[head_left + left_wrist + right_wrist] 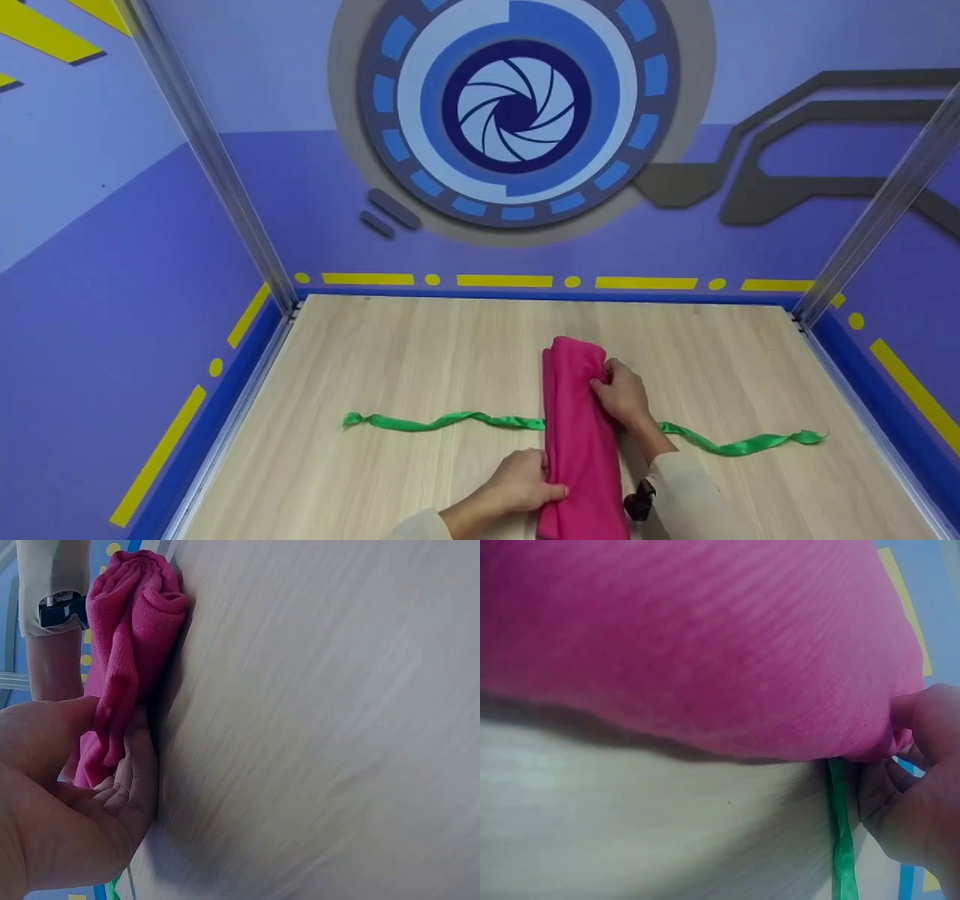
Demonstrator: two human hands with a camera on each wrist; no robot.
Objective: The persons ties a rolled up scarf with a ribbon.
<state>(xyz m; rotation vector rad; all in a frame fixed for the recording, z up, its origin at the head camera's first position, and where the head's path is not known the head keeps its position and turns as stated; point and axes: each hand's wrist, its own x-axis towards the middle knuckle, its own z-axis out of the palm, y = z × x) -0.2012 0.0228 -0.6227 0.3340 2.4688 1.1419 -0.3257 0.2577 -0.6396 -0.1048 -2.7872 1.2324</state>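
- Left grip (pixel 525 480): thumb and fingers closed on the side of a folded pink cloth (pixel 583 442) at about its 8 o'clock, thumb on top, the other fingers at its lower edge.
- Right grip (pixel 624 391): thumb and fingertips pinching the same cloth's edge at about its 1 o'clock.
- The cloth lies on the worktop (pixel 420 360) as a long, narrow bundle running from 12 to 6 o'clock; the left wrist view shows layered folds at its near end.
- A green ribbon (pixel 450 422) stretches out from the cloth towards 9 o'clock and 3 o'clock, wavy, with a knotted-looking tip each side; its middle is hidden by the cloth.
- At 5 o'clock from the cloth's middle, a dark device (pixel 640 500) sits at the right sleeve (pixel 686 491).
- Beyond, at 12 o'clock, stands a blue-purple wall (pixel 285 195) with a large round emblem (pixel 516 111).
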